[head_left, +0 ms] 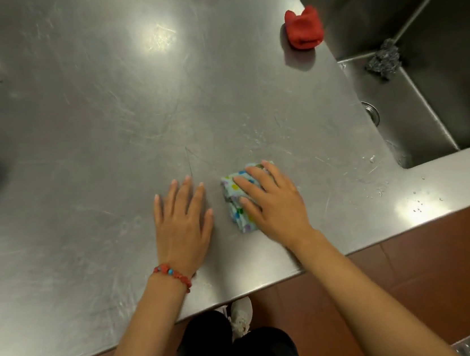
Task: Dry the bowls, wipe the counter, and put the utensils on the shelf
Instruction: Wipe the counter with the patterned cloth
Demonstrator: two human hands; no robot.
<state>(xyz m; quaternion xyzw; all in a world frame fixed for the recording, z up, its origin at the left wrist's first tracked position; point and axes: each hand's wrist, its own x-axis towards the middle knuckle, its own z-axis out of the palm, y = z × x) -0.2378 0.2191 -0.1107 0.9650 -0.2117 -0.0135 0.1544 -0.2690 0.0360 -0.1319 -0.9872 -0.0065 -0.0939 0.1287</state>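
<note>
A folded light-blue cloth with coloured dots (pixel 235 200) lies on the steel counter (pixel 102 120) near its front edge. My right hand (pixel 272 202) presses flat on top of the cloth, fingers spread over it. Just left of the cloth, my left hand (pixel 183 222) rests palm-down on the bare counter with fingers apart and nothing in it; a red bead bracelet is on its wrist. No bowls or utensils are in view.
A red cloth (pixel 303 28) sits bunched at the back right beside the sink (pixel 400 139). A steel scourer (pixel 383 59) rests on the sink's ledge, with a tap above. Water drops dot the counter near the sink's front corner. Brown floor tiles run below the counter edge.
</note>
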